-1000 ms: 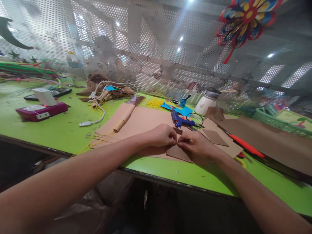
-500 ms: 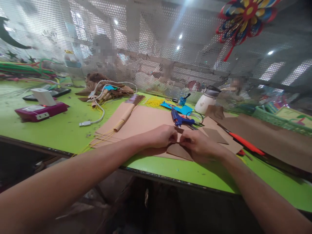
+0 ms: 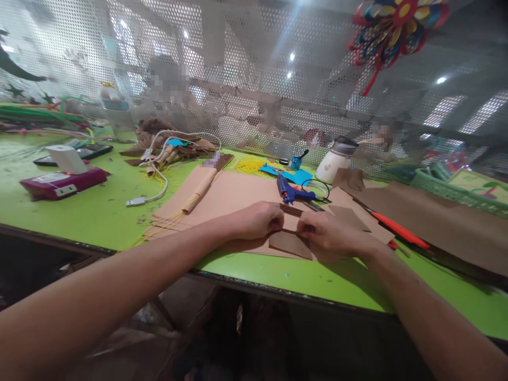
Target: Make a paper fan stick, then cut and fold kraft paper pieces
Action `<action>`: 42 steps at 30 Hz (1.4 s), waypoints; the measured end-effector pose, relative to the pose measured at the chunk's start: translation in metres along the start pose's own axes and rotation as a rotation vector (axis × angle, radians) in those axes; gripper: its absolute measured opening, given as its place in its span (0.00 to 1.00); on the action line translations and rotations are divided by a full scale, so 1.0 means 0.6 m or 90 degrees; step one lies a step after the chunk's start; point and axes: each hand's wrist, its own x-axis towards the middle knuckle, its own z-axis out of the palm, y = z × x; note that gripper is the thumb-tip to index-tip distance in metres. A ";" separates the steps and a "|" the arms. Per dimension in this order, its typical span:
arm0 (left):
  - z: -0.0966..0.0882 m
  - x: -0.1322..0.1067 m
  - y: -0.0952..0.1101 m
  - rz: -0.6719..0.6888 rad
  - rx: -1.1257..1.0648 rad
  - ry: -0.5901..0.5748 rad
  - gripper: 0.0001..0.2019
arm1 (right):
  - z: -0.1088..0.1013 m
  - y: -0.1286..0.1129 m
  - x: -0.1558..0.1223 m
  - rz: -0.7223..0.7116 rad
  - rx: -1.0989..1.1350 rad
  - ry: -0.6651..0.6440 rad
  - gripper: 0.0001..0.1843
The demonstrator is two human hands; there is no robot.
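My left hand and my right hand pinch the far edge of a small piece of brown paper near the table's front edge. The fingers of both hands are closed, with a short gap between the two grips. Under them lie larger sheets of light brown paper. Just beyond my hands is a small stack of dark brown strips. A blue glue gun rests on the sheets behind that stack. To the right of my right hand lies a square of brown paper.
On the green table stand a magenta power strip with a white plug, a rolled paper tube with yellow strings, a white bottle and a green basket. Orange-handled scissors lie at the right by dark brown paper.
My hands have moved apart along the edge of the small brown paper, the left one leftward. More of the dark strips shows between them. The view has shifted slightly.
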 end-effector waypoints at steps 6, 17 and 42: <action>-0.005 -0.009 0.000 0.020 0.019 0.012 0.07 | -0.002 0.002 -0.003 0.021 -0.024 -0.022 0.09; -0.021 -0.033 0.032 0.039 0.043 0.046 0.08 | -0.019 -0.011 -0.013 0.046 -0.042 -0.051 0.12; -0.037 -0.016 0.020 -0.145 0.043 -0.059 0.09 | -0.014 -0.009 -0.005 0.037 -0.061 -0.028 0.10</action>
